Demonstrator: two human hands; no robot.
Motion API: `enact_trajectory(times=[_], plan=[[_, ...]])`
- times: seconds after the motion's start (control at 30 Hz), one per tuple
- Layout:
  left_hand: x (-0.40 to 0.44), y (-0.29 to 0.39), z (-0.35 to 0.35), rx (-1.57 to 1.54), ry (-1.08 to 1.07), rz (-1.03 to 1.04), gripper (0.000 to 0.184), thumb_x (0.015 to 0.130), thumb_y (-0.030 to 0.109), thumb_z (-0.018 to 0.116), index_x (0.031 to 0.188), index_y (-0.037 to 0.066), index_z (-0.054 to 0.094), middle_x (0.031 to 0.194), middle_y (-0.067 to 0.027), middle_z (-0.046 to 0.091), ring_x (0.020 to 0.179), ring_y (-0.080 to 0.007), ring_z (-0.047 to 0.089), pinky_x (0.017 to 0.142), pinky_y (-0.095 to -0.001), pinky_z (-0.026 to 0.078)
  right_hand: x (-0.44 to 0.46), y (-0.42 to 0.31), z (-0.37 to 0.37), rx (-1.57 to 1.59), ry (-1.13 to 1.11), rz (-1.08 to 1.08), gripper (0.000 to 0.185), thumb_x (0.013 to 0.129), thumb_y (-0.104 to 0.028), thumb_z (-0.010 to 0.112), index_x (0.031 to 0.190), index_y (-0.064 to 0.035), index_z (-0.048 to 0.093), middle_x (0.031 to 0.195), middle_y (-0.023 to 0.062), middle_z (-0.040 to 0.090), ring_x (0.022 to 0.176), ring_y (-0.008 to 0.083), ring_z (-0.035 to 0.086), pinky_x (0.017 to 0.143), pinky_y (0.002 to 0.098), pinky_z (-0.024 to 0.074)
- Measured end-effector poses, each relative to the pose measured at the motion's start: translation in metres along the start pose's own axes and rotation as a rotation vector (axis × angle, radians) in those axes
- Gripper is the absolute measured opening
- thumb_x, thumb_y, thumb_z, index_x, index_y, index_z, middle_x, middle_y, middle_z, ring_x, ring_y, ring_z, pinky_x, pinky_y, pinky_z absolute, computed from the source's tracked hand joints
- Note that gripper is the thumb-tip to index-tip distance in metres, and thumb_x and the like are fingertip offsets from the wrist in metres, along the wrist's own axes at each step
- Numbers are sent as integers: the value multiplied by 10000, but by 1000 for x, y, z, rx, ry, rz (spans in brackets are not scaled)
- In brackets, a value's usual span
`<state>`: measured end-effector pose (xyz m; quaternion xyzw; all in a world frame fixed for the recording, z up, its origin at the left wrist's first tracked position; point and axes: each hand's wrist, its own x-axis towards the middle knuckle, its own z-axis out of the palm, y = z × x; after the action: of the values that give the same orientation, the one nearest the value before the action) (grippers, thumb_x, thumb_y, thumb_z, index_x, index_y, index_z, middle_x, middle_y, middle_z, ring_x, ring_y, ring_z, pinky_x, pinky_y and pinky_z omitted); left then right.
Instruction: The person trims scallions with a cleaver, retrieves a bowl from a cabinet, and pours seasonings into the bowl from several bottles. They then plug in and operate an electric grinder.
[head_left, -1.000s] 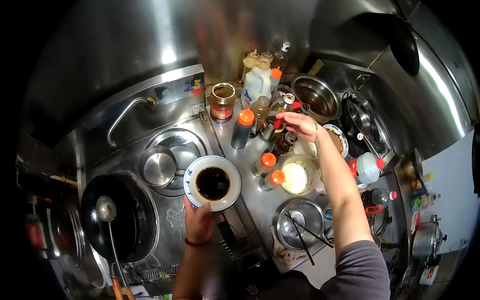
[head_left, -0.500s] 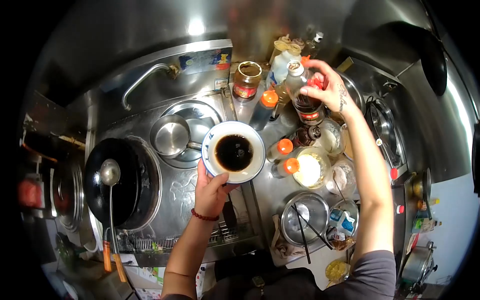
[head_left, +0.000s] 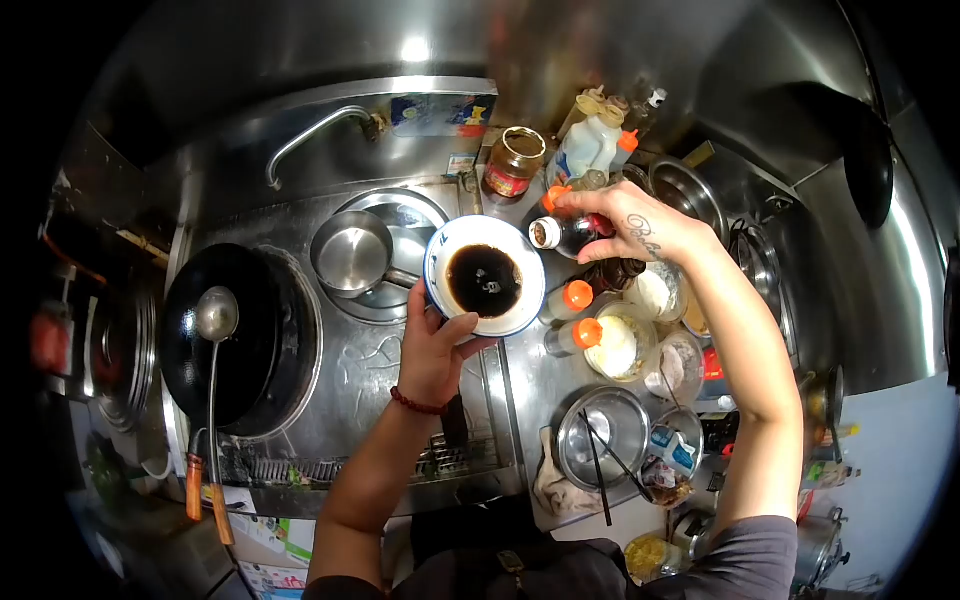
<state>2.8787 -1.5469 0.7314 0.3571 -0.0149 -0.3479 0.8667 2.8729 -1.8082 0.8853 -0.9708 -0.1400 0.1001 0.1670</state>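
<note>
In my left hand is a white bowl with a blue rim, gripped at its near edge, thumb on the rim. Dark brown liquid lies in its bottom. My right hand is wrapped round a bottle of dark sauce tilted so that its uncapped white mouth faces the bowl. The mouth is just right of the bowl's rim, apart from it. I cannot make out any stream between them. Part of the bottle is hidden by my fingers.
A saucepan sits on a round metal tray behind the bowl. At left, a ladle rests in a black wok. Orange-capped bottles and a jar stand nearby. Chopsticks lie across a steel bowl.
The bottle went from upright to tilted as my right hand brought it left and down towards the bowl. The bowl sits slightly further up and right in view.
</note>
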Motion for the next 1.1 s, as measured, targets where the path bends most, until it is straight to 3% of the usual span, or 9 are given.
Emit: enact_trajectory(times=[0.23,0.3,0.73,1.1], plan=[[-1,7,0,-5,1,12,698,797,-26,597,1361,135,219,1253,-125,473,1074,-268,569,772,-402,579,9,-16,-2,-68,-87,53,593,652,-140,789,1170,-1,535,962,195,636,879,352,615,754,399,500],[0,7,-1,-7,-11,15,700,794,-27,598,1361,133,220,1254,-125,473,1077,-268,567,777,-403,578,11,-11,1,-80,-48,-25,589,647,-141,789,1161,-1,539,970,189,634,903,358,606,764,413,494],[-2,6,1,-34,-55,22,710,792,-49,581,1371,119,206,1259,-127,470,1088,-267,564,791,-404,582,13,-15,2,-150,-55,-36,605,637,-133,790,1163,23,535,963,193,633,879,349,617,752,409,491],[-2,-5,4,-50,-50,20,725,787,-45,594,1373,112,197,1268,-129,450,1080,-269,566,769,-388,591,5,-24,1,-176,-88,1,582,626,-71,778,1156,-14,545,849,174,638,816,343,621,714,423,485]])
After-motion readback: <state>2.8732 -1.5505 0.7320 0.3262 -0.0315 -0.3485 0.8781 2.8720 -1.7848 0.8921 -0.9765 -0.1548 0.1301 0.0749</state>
